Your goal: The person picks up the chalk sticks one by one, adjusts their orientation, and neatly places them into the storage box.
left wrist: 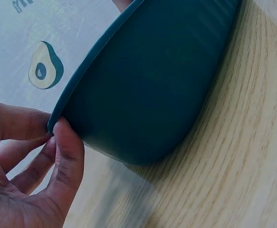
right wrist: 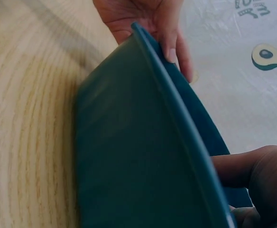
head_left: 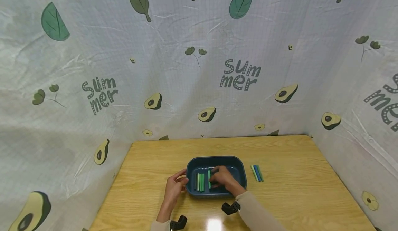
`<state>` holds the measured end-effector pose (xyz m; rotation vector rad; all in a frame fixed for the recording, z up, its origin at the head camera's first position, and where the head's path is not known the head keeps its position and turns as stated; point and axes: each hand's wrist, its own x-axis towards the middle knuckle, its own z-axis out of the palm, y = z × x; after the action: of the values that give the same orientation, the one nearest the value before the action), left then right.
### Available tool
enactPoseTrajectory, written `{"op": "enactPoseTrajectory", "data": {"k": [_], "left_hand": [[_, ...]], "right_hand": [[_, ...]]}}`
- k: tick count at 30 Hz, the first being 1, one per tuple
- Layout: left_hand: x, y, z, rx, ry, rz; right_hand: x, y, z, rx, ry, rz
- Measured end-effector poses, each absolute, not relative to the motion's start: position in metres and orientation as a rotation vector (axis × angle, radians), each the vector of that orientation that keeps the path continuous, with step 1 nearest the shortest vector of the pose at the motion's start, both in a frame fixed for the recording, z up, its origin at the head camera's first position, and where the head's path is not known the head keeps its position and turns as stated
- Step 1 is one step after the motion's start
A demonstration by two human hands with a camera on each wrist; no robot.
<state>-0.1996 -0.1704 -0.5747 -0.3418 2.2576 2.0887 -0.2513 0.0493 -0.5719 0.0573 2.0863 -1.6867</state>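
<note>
A light wooden table (head_left: 280,155) stands enclosed by a white sheet (head_left: 174,68) printed with avocados and leaves. At its centre, a dark blue tray (head_left: 214,160) holds several green sticks (head_left: 200,182). The left hand (head_left: 174,186) pinches the tray's left rim; the right hand (head_left: 224,180), fingers curled, reaches inside over one green stick (head_left: 209,175), though its grip cannot be made out. Three more sticks (head_left: 257,173) lie just right of the tray.

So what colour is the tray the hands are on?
The tray is dark teal blue, clearest in the head view.
</note>
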Motion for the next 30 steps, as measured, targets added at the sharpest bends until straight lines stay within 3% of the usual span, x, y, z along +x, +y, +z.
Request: {"op": "enactPoseTrajectory", "data": {"k": [7,13,19,30], "left_hand": [[-0.2,-0.171,-0.576,-0.337,2.253,2.099],[-0.192,-0.168,-0.553,-0.302,2.245,2.112],[-0.2,-0.172,-0.573,-0.32,2.253,2.117],[-0.198,-0.173,-0.574,-0.316,2.239,2.123]], "right_hand": [[-0.251,0.051,-0.571,0.072,2.118,-1.675],[-0.251,0.059,-0.561,0.026,2.107,-1.732],[-0.247,0.065,-0.546,-0.013,2.122,-1.789],[-0.239,0.082,-0.532,-0.04,2.261,-1.844]]}}
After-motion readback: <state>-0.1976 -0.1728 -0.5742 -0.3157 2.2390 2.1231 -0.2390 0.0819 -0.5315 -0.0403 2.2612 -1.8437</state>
